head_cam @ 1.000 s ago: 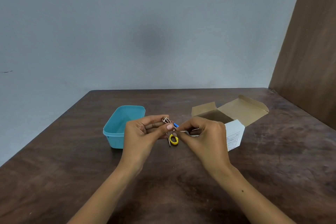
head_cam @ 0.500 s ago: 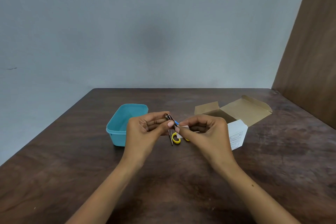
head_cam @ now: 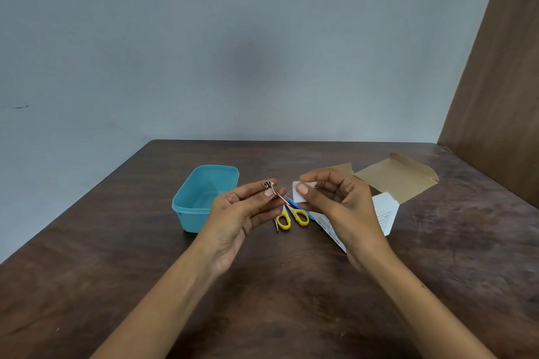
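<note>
Above the counter, mid-frame, both hands are raised, a small gap between them. Left grip: thumb and forefinger pinch a small metal clip, dark head up, wire legs slanting down to the right; other fingers loosely curled below it. Right grip: thumb and forefinger pinch a white paper slip by its right edge, slip roughly upright, facing the camera; remaining fingers curled behind it. Clip and slip are just beside each other, not touching, both clear of the counter.

Below the gap, yellow-handled scissors lie flat on the counter, handles toward the camera, blades partly hidden by the hands. A blue item pokes out by the blades; can't tell what it is. Thin stick lies just left of the scissors.

Teal tub, no lid, sits left of the left grip, partly behind it. Open cardboard box, flaps up, white printed side facing front, sits behind and right of the right grip.
</note>
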`<state>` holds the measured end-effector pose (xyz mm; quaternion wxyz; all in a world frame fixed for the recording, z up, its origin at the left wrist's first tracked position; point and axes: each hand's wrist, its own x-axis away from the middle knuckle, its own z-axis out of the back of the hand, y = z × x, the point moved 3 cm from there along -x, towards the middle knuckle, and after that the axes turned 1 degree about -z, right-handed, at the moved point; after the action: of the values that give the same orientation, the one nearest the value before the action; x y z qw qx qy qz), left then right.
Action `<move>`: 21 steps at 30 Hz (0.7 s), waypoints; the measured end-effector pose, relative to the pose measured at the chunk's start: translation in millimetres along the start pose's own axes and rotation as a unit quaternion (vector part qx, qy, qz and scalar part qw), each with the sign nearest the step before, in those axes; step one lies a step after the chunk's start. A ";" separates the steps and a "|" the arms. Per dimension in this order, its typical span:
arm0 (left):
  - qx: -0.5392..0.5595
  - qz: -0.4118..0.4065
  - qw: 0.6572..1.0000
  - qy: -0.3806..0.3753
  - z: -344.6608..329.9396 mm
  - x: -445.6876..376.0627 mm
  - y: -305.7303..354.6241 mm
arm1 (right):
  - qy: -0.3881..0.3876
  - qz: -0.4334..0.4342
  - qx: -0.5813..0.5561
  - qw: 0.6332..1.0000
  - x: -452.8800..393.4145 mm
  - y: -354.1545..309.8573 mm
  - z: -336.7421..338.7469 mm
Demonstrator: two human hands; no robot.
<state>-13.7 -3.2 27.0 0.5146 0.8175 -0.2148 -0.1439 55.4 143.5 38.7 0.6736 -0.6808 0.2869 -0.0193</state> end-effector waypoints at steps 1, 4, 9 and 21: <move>0.008 0.006 1.000 -0.001 -0.1 -0.2 0.0 | -0.016 0.005 0.012 1.000 -0.6 0.4 -1.0; 0.015 0.015 1.000 -0.007 -0.7 -0.3 0.0 | -0.067 0.040 0.076 0.994 -0.4 -1.7 -4.0; 0.008 0.025 1.000 -0.010 -0.3 -0.6 -1.0 | -0.107 0.094 0.184 0.973 -0.7 -4.9 -4.8; -0.038 -0.034 0.998 0.021 2.2 -3.4 -2.1 | -0.185 0.022 0.200 0.962 -3.9 0.5 -2.1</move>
<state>-17.2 -2.4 24.2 0.5446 0.8069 -0.1705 -0.1524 51.2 143.3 39.9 0.8376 -0.5174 0.1627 0.0648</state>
